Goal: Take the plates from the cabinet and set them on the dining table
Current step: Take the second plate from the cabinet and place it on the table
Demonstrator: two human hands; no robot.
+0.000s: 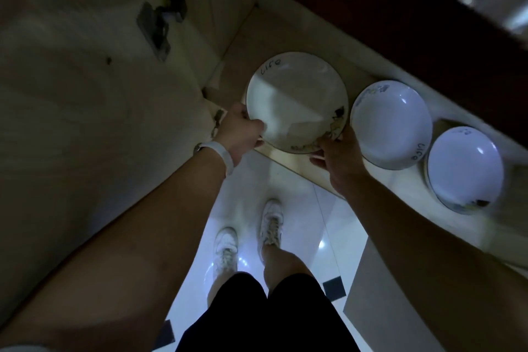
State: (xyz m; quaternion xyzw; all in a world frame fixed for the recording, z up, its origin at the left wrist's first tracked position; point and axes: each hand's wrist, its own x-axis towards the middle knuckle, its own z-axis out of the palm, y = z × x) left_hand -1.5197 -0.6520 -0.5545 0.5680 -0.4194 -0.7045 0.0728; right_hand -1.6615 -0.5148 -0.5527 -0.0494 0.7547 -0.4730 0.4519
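On the cabinet shelf (288, 164), at its left end, the big plate (297, 103) is being taken in both hands. The left hand (243, 131) is gripping the left rim, thumb curled over the top. The right hand (338, 151) is pinching the near right rim by the painted pattern. Whether the plate is already lifting clear of the shelf I cannot tell.

To do this well, the person is probably needing to bring it up level first, then draw it straight back toward the body. The second plate (391, 123) is sitting just beside its right edge, almost touching, with a third plate (465, 168) further right, so any swing to the right is risking a knock. Fingers going well under the rim would be giving a safer hold than a pinch.
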